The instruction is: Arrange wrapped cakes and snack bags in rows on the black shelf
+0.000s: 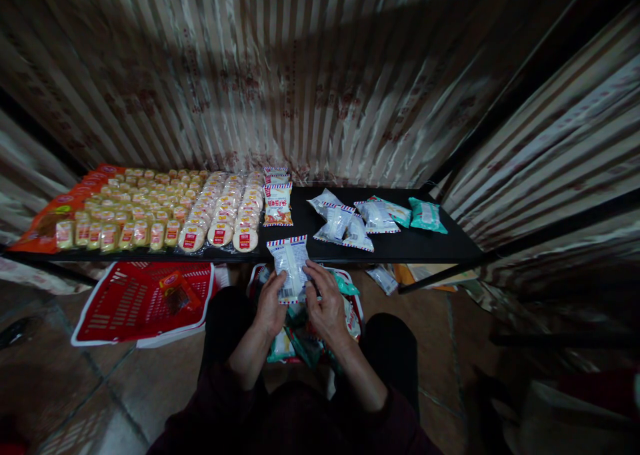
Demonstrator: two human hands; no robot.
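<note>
Between my two hands is a white snack bag with red and blue striped ends, its barcode side facing me. My left hand grips its lower left edge. My right hand holds the right edge, fingers bent against it. Below the hands, a basket full of green and white snack packs is partly hidden. Just beyond, on a black shelf, a column of similar striped bags lies front side up. Right of these is a loose pile of white bags.
Rows of small yellow-wrapped cakes, round wrapped biscuits and orange packs cover the shelf's left side. A green pack lies at the right. A red basket sits lower left. A fallen bag lies under the shelf.
</note>
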